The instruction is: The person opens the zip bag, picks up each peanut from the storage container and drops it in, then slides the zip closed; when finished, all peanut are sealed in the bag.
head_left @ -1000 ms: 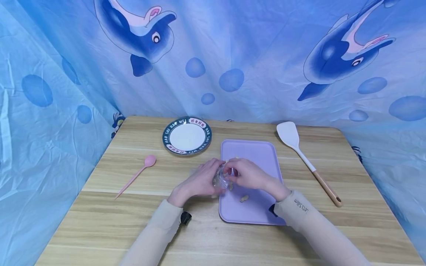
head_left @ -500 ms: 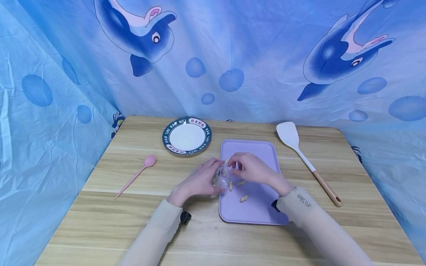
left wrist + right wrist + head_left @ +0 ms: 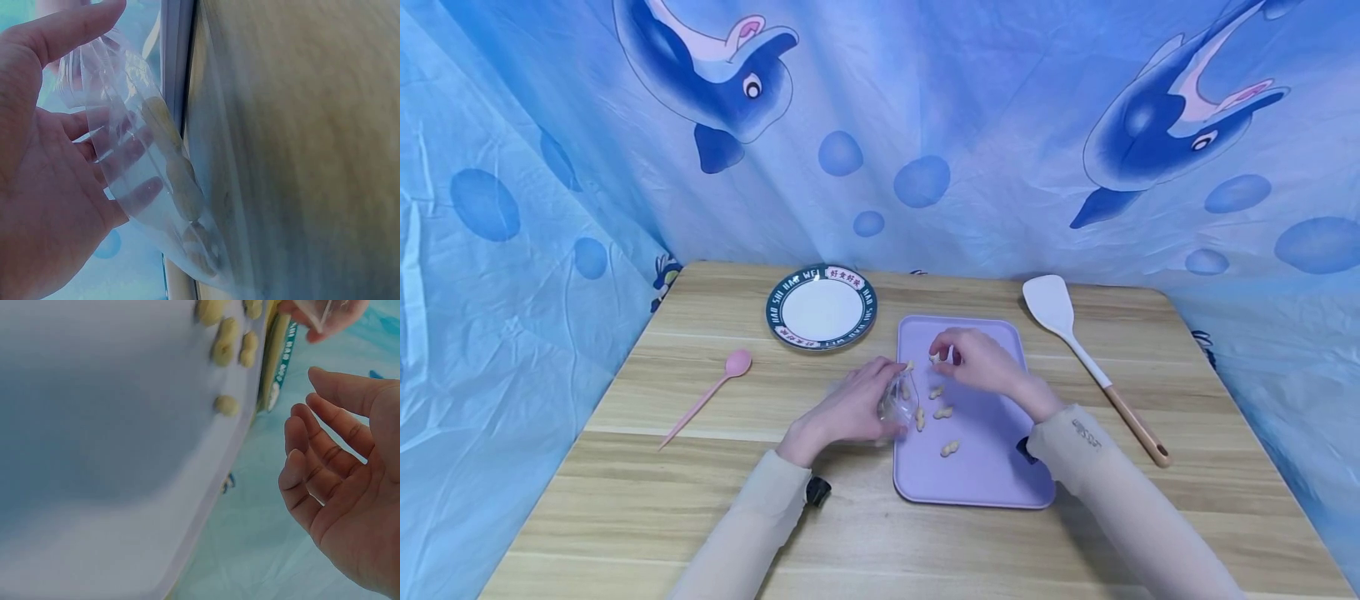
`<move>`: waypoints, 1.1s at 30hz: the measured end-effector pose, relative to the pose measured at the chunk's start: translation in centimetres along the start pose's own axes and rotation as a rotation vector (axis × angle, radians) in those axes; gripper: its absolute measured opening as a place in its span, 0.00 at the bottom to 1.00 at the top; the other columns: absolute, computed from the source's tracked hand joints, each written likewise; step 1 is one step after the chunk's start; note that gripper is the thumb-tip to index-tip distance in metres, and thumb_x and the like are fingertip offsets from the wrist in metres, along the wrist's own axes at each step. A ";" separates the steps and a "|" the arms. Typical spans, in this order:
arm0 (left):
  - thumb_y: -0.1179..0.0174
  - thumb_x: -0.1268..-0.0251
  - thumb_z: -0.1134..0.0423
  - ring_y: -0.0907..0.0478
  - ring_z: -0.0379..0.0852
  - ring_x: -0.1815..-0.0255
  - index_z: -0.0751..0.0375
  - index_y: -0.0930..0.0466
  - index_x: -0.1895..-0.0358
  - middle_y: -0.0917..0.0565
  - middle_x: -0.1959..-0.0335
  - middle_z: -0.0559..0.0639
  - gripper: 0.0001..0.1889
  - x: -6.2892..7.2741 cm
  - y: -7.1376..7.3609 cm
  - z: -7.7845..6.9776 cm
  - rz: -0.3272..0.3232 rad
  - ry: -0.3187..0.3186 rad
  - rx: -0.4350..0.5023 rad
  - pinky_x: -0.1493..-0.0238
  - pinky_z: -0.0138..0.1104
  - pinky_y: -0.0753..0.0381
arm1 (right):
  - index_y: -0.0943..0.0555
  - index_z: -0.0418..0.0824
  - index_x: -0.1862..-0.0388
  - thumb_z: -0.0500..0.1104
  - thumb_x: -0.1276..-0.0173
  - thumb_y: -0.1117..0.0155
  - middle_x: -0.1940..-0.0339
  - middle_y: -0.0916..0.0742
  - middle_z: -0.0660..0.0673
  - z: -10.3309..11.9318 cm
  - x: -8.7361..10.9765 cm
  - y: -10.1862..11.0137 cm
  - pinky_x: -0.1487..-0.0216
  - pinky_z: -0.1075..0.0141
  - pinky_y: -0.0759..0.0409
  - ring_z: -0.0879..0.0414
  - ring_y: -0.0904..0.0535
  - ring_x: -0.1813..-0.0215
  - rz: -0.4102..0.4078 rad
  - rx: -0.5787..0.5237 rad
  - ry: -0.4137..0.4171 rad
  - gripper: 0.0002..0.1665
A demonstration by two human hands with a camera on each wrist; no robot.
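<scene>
My left hand [image 3: 857,408] holds a clear plastic bag [image 3: 895,404] at the left edge of the lilac tray [image 3: 977,479]. In the left wrist view, peanuts [image 3: 182,187] show through the bag [image 3: 137,169], which lies between thumb and fingers. Over the tray's far half hovers my right hand [image 3: 977,364], apart from the bag. Its fingers are loosely bent, with nothing between them in the right wrist view. One peanut [image 3: 934,358] lies by its fingertips in the head view. Several more unshelled peanuts [image 3: 943,412] are scattered along the tray's left side.
Behind the left hand stands a white plate [image 3: 822,308] with a dark patterned rim. A pink spoon [image 3: 715,387] lies to the left. Right of the tray is a white spatula [image 3: 1078,346] with a wooden handle. A blue dolphin-print curtain [image 3: 880,125] hangs behind the wooden table [image 3: 700,508].
My right hand has drawn away from the bag's mouth, moving right and toward the tray's far end. More peanuts now show on the tray. The left hand has stayed in place with the bag.
</scene>
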State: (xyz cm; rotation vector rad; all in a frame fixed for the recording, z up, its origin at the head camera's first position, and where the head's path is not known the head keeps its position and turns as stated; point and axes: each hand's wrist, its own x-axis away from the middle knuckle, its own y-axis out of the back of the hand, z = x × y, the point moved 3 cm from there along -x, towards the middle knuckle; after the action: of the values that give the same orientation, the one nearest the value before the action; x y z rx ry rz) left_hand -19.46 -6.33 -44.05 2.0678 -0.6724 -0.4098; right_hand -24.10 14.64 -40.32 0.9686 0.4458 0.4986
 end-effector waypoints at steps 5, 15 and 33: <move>0.24 0.52 0.48 0.32 0.47 0.34 0.60 0.37 0.26 0.30 0.34 0.50 0.49 0.0 0.0 -0.1 0.001 0.002 0.005 0.28 0.50 0.40 | 0.15 0.36 0.57 0.37 0.38 0.28 0.69 0.16 0.49 -1.4 -0.3 -0.3 0.65 0.62 0.20 0.58 0.22 0.71 -0.011 0.010 -0.030 0.11; 0.24 0.51 0.48 0.33 0.46 0.34 0.59 0.38 0.25 0.30 0.33 0.50 0.49 0.0 0.1 0.0 0.002 -0.001 -0.004 0.27 0.49 0.41 | 0.16 0.34 0.52 0.40 0.38 0.26 0.68 0.15 0.46 -3.7 -0.9 -1.5 0.61 0.60 0.20 0.56 0.22 0.68 0.046 0.004 -0.092 0.17; 0.24 0.51 0.48 0.32 0.47 0.34 0.60 0.38 0.25 0.30 0.34 0.51 0.49 0.0 0.0 0.0 0.005 -0.003 -0.005 0.28 0.49 0.40 | 0.15 0.37 0.55 0.36 0.37 0.29 0.71 0.17 0.50 -3.9 -1.5 -2.9 0.61 0.59 0.22 0.56 0.23 0.67 0.068 0.016 -0.116 0.12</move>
State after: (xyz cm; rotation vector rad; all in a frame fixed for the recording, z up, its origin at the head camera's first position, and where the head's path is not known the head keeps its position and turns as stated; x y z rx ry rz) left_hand -19.42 -6.30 -44.05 2.0611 -0.6779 -0.4116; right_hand -26.95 14.96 -44.52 1.0251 0.3137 0.4973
